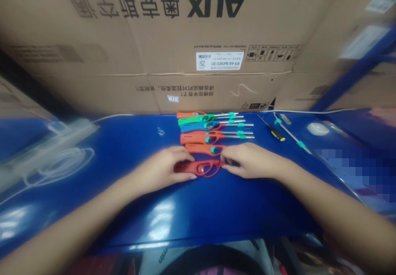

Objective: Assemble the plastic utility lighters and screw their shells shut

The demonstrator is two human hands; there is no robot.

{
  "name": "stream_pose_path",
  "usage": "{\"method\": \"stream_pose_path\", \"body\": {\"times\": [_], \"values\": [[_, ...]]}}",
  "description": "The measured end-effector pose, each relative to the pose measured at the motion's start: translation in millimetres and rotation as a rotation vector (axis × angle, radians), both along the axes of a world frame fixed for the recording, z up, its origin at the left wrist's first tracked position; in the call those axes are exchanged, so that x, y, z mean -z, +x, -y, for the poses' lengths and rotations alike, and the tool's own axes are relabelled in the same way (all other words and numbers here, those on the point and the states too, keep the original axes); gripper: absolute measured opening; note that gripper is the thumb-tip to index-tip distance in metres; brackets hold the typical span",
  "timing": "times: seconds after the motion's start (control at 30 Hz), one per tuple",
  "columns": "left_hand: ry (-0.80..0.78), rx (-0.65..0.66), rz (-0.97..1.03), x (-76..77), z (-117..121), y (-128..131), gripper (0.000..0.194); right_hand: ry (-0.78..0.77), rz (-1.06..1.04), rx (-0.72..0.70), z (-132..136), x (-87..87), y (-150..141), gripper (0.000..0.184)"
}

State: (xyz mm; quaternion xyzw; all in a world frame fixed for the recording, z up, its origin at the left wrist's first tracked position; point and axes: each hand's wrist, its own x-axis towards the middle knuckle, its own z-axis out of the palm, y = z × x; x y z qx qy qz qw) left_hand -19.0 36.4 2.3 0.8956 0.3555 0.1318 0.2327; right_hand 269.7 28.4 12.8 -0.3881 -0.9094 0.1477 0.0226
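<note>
A red stick lighter (202, 169) lies at the near end of a row of several lighters on the blue table. My left hand (165, 165) is closed round the rear of its handle. My right hand (252, 161) pinches its front end just past the trigger guard, so its metal tube is hidden. Directly behind it lies an orange lighter (199, 149), its front partly covered by my right fingers. Farther back are another orange lighter (194, 137), a blue lighter (193, 126) and a green lighter (192, 120), their metal tubes pointing right with teal pieces on them.
A screwdriver (275, 132) and a loose metal rod (291, 134) with teal pieces lie right of the row. Beyond them is a white round object (318, 129). A large cardboard box (148, 60) walls off the back. White cable (68, 172) coils at left.
</note>
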Motion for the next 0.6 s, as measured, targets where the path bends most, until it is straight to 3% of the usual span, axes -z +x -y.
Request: {"method": "stream_pose_path", "body": {"times": [0.07, 0.17, 0.37, 0.6], "values": [[0.010, -0.017, -0.056, -0.5, -0.5, -1.1, 0.035, 0.007, 0.004, -0.002, -0.1, 0.0, -0.3, 0.007], [0.012, -0.047, -0.130, -4.8, 0.0, -3.9, 0.023, 0.016, 0.005, -0.013, 0.1, 0.1, -0.2, 0.007], [0.067, 0.002, -0.079, -3.3, 1.2, -5.5, 0.020, 0.051, 0.016, -0.010, 0.0, 1.9, 0.1, 0.011], [0.132, 0.022, -0.066, 3.1, -0.6, -3.9, 0.025, -0.093, -0.082, 0.132, -3.8, 4.9, -2.4, 0.019]]}}
